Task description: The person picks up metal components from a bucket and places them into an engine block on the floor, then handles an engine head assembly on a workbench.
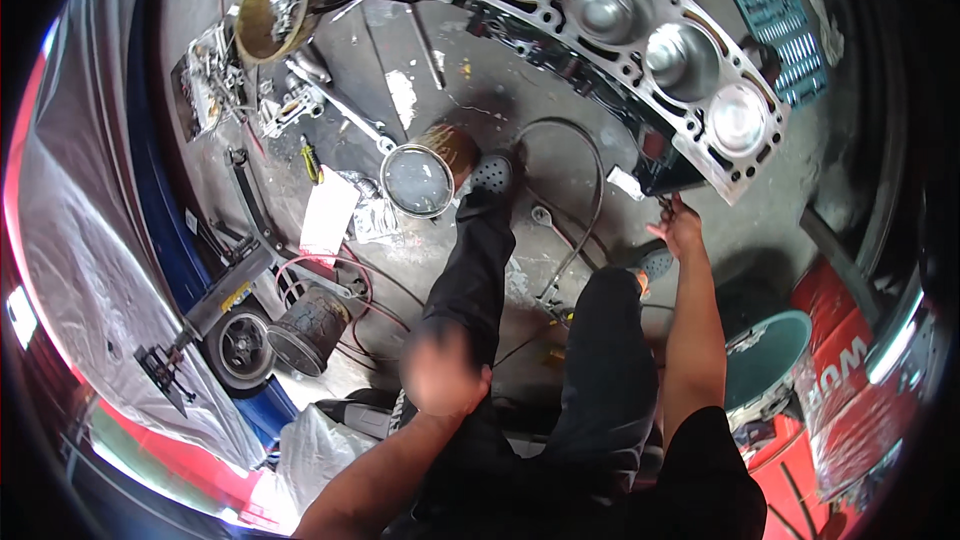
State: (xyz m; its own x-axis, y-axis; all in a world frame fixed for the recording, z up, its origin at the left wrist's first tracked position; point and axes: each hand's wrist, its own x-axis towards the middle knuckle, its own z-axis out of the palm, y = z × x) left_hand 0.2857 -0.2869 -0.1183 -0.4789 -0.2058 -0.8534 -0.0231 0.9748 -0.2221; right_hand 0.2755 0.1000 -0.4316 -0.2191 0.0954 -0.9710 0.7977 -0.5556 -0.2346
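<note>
Closest to the camera, shows a black sleeve (705, 480) and black trousers (605, 370), both on the near side of the engine block (645, 35). Holds the left hand (450, 380) over the left trouser leg, well apart from the engine block and toward its left; too blurred there to tell fingers together from fingers apart. Reaches with the right hand (680, 228) to the near end of the engine block, forefinger and thumb apart, tips close to a small dark part (665, 201) under that end; cannot tell whether clamped on it or only touching. Visible in the top of the engine block: four round bores, in a row slanting from far left to near right. Just left of its near end, a small white slip (626, 183). Farther left of the engine block, a looped black hose (603, 175), a ratchet (541, 214) and a round container (416, 213). Well to its left, white paper (328, 215) and a bowl (252, 25) of metal parts. Right of the engine block, an open teal tool case (775, 35).
</note>
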